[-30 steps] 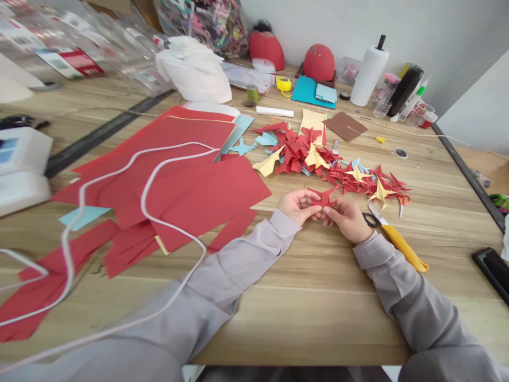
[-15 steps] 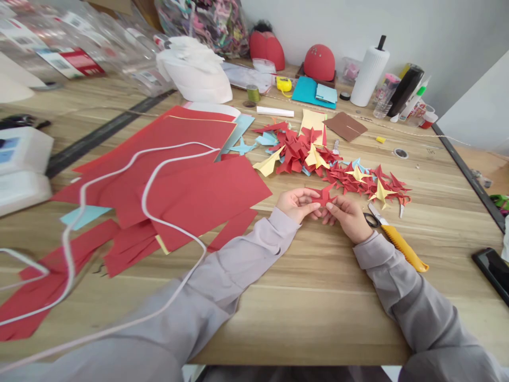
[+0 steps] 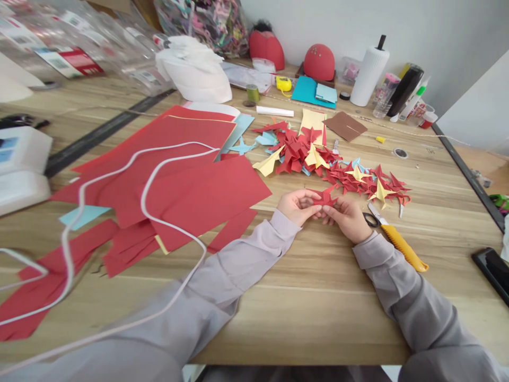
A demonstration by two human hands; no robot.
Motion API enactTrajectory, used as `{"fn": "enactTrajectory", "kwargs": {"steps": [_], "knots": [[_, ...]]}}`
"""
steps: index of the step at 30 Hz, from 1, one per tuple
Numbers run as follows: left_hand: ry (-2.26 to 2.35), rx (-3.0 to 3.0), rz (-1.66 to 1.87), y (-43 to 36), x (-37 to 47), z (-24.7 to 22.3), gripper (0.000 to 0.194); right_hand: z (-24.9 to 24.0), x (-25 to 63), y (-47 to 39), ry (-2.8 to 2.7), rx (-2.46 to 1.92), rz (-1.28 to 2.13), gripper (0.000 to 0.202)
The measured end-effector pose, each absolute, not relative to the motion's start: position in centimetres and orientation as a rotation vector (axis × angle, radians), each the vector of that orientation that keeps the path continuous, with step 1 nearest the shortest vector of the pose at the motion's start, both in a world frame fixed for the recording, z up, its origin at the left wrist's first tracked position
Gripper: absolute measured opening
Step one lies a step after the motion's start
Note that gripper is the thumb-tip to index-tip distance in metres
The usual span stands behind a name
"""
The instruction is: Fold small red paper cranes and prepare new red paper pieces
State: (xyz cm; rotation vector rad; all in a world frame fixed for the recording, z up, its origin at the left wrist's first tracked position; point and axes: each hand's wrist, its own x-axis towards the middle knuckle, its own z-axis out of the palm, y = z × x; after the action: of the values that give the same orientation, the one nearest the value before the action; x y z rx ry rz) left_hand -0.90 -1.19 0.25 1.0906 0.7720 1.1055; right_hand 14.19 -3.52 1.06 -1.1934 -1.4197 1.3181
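Between my two hands is a small folded red paper piece (image 3: 326,197) with pointed tips. My left hand (image 3: 299,206) pinches its left side between thumb and fingers. On the right side, my right hand (image 3: 347,216) grips the same piece, and the two thumbs nearly meet at its lower edge. Just beyond my hands lies a heap of folded red paper pieces (image 3: 296,151), with a few yellow and blue ones. More pointed red stars (image 3: 348,178) spread to the right, a yellow star (image 3: 382,192) among them.
Large red sheets (image 3: 199,196) cover the left, crossed by a white cable (image 3: 148,191). A yellow-handled cutter (image 3: 403,248) and black-handled scissors (image 3: 371,219) lie beside my right hand. A black phone (image 3: 493,273) is at the right edge. Behind stand a white bottle (image 3: 369,77) and blue paper (image 3: 306,93).
The thumbs have shifted slightly down and closer together at the lower edge of the red piece. The hands otherwise stay in place.
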Motion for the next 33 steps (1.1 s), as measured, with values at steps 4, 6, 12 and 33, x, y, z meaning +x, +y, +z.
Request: {"fn": "enactTrajectory", "kwargs": {"steps": [4,6,12,33], "knots": [[0.776,1.123,1.104,-1.3,-0.9,0.2,0.027,0.9,14.2,-3.4,-1.427,-1.210,1.315,0.038],[0.779,1.130,1.106,-1.2,-0.8,0.0,0.028,0.9,14.2,-3.4,-1.420,-1.217,1.316,0.040],[0.769,1.081,1.070,-0.4,-0.8,-0.8,0.035,0.8,14.3,-3.4,-1.426,-1.226,1.323,0.040],[0.782,1.029,1.102,-0.3,-0.7,-0.9,0.044,0.8,14.1,-3.5,-1.237,-1.195,1.238,0.037]]}}
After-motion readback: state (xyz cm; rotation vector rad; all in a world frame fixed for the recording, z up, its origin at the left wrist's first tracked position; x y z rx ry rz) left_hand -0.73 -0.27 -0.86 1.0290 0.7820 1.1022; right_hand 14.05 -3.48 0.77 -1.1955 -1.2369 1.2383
